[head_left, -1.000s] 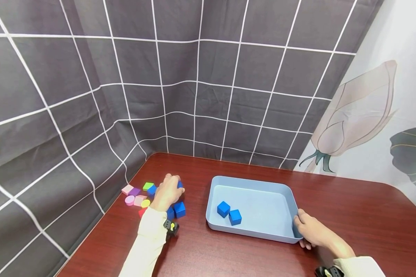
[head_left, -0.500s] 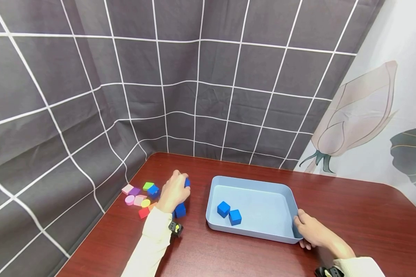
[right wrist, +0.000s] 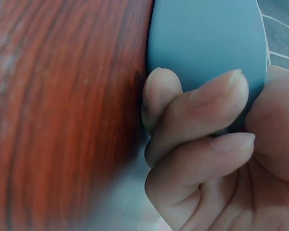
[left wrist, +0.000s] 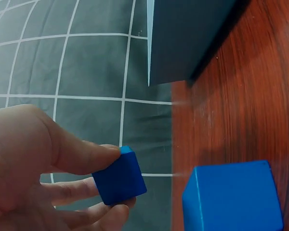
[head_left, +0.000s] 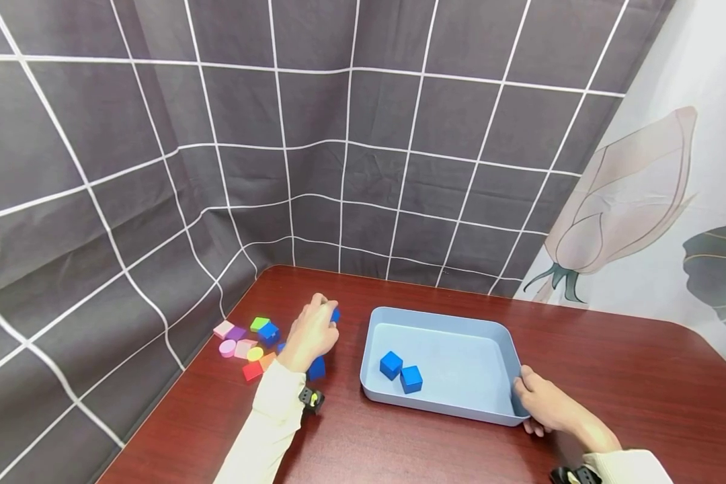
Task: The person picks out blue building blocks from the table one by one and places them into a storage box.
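Observation:
My left hand (head_left: 311, 333) pinches a blue cube (left wrist: 119, 179) between thumb and fingers, left of the light blue tray (head_left: 460, 356). In the left wrist view, the cube is held off the table; another blue cube (left wrist: 236, 199) sits on the wood nearby. My right hand (head_left: 544, 402) grips the tray's right end. From the right wrist, curled fingers (right wrist: 197, 110) lie against the tray's outer wall (right wrist: 207, 38), with the thumb side at its rim. Inside the tray are two blue cubes, a left one (head_left: 390, 364) and a right one (head_left: 411, 378).
Left of my left hand lie several small blocks, among them a blue cube (head_left: 269, 334), a green piece (head_left: 259, 324), a red piece (head_left: 253, 370) and a yellow disc (head_left: 255, 354). A grey gridded curtain (head_left: 375, 175) hangs behind the red-brown table (head_left: 629, 363).
My left hand has lifted the blue cube and moved rightward and slightly away, toward the tray, uncovering red and orange pieces. My right hand and the tray stay put.

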Motion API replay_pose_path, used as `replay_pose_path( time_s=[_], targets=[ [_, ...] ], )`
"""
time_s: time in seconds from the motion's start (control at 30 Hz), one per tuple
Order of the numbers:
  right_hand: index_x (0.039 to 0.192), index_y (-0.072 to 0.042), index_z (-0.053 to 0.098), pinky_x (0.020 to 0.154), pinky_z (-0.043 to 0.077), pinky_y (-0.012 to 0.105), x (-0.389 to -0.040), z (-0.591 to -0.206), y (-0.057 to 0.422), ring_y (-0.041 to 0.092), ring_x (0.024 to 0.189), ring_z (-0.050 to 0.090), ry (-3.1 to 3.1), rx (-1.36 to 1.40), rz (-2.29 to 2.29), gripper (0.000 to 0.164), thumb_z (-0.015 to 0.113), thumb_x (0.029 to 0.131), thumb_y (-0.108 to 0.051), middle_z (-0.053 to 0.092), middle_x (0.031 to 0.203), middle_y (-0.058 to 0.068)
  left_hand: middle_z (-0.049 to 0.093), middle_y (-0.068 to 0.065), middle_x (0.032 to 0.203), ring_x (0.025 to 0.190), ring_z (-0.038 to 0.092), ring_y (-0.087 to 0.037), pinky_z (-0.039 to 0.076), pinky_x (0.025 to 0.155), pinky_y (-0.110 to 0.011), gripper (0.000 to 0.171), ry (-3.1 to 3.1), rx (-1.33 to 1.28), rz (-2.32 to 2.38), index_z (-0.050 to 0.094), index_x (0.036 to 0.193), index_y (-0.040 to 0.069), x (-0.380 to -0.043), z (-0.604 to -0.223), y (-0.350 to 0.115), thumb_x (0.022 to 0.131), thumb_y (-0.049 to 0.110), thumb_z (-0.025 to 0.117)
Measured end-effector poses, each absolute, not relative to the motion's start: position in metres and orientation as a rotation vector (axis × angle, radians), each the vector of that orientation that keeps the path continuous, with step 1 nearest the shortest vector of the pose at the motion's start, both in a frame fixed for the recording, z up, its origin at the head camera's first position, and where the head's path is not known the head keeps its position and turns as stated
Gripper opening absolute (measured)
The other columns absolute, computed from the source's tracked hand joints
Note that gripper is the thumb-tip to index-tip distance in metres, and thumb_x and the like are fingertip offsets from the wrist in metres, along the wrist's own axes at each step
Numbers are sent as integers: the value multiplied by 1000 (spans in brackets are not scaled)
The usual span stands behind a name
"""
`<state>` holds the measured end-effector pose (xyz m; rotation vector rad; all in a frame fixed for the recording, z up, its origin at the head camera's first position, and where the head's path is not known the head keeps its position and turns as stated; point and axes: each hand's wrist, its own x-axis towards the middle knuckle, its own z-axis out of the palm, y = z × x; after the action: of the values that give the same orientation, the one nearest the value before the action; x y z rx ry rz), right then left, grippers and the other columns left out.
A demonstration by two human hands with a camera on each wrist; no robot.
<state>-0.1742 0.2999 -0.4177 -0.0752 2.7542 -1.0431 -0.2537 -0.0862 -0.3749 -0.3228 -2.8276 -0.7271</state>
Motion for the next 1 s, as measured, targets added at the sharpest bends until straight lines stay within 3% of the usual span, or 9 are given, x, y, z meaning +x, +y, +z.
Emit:
replay_pose_path(
  time_s=[0.33, 1.0],
  targets=[
    [86, -5, 32, 34, 38, 30, -174, -417, 301, 15, 32, 46, 2732, -91, -1050, 17, 30, 98, -16, 50, 46, 7, 41, -16, 121, 105, 46, -32, 48, 81, -47, 48, -2810, -330, -785, 53, 127, 7, -255, -376, -84, 79, 5, 56],
    [85, -4, 31, 33, 38, 29, -174, -417, 301, 15, 33, 47, 2735, -110, -1058, 17, 29, 98, -14, 51, 46, 7, 45, -14, 112, 100, 47, -26, 48, 85, -39, 40, -2831, -479, -878, 56, 124, 6, -254, -382, -70, 84, 4, 58]
  ],
)
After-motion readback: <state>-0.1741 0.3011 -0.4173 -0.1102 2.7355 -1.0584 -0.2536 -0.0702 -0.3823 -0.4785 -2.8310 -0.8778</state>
